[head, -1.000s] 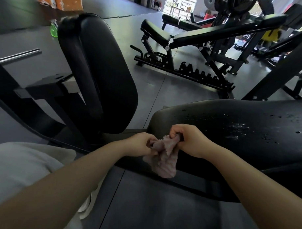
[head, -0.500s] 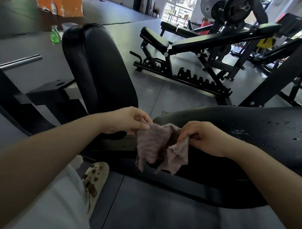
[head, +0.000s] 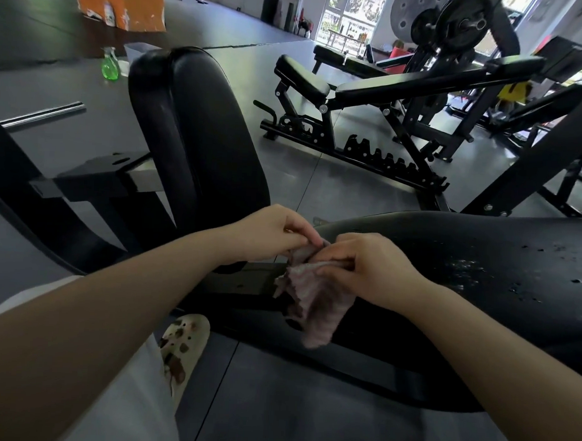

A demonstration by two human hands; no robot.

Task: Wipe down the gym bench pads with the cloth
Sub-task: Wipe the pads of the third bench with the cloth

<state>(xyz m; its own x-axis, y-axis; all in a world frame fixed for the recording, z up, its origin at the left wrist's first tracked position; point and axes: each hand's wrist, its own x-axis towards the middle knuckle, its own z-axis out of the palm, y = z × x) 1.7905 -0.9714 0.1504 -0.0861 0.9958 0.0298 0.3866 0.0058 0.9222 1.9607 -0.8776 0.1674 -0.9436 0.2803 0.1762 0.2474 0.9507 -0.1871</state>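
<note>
Just above the near end of the long black padded bench seat (head: 463,259), your two hands meet on the crumpled pinkish-grey ribbed cloth (head: 308,300). Your left hand (head: 276,234) pinches the cloth's upper edge between thumb and curled fingers, and your right hand (head: 370,267) grips the top fold just beside it, fingers bent round the fabric. Most of the cloth hangs down from both hands in front of the black frame under the seat, not touching the pad. Pale droplets and specks are scattered over the seat pad's surface to the right of your right hand. An upright black back pad (head: 200,141) stands to the left, behind your left hand. On the grey floor well beyond it sits a green spray bottle (head: 110,65). Below your left forearm, a cream clog with brown patches (head: 182,351) rests on the floor.
</note>
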